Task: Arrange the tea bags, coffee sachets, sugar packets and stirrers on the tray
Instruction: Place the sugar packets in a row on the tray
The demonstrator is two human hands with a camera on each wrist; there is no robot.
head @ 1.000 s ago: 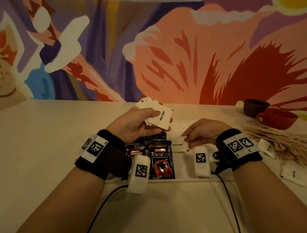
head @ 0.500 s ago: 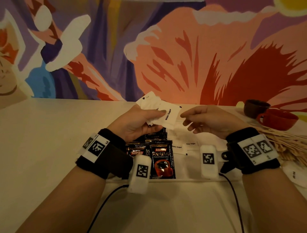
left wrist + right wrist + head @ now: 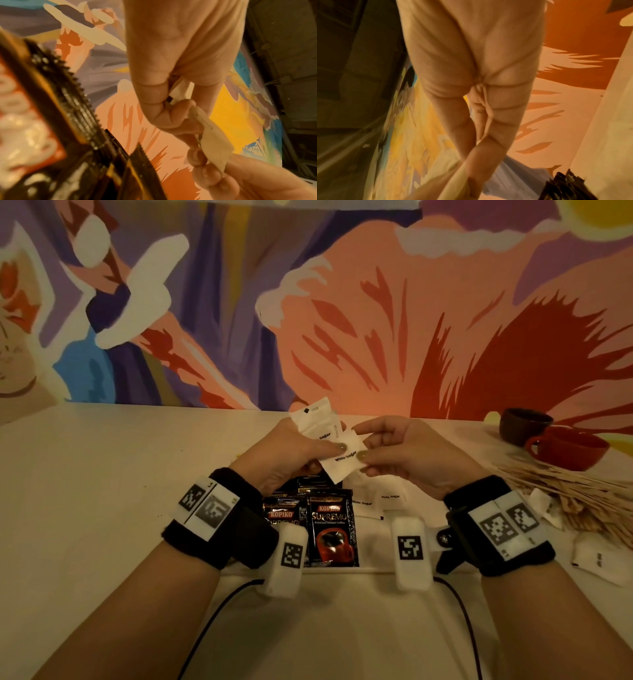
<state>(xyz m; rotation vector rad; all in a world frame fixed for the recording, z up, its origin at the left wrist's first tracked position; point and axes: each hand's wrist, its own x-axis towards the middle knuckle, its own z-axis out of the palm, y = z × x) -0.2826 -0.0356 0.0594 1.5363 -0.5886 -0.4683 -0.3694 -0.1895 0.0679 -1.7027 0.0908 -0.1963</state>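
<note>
My left hand [image 3: 301, 448] holds a small fan of white sugar packets [image 3: 317, 421] above the tray. My right hand [image 3: 387, 446] pinches the front sugar packet [image 3: 344, 462] of that fan between thumb and fingers, while the left thumb still lies on it. Below the hands, black Kopiko coffee sachets [image 3: 330, 529] lie in an overlapping row on the white tray [image 3: 373, 568], with two more white sugar packets [image 3: 376, 501] to their right. The left wrist view shows the pinched packet [image 3: 214, 143] edge-on beside blurred sachets [image 3: 51, 121].
A heap of wooden stirrers [image 3: 561, 491] lies on the table at the right, with loose white packets [image 3: 599, 559] near it. A brown cup [image 3: 524, 426] and a red cup [image 3: 568, 448] stand at the back right. A painted mural wall rises behind the table.
My right hand left a sugar packet on the tray, rose, and moved left to the fan in my left hand, where it now pinches the front packet. The left hand lifted slightly.
</note>
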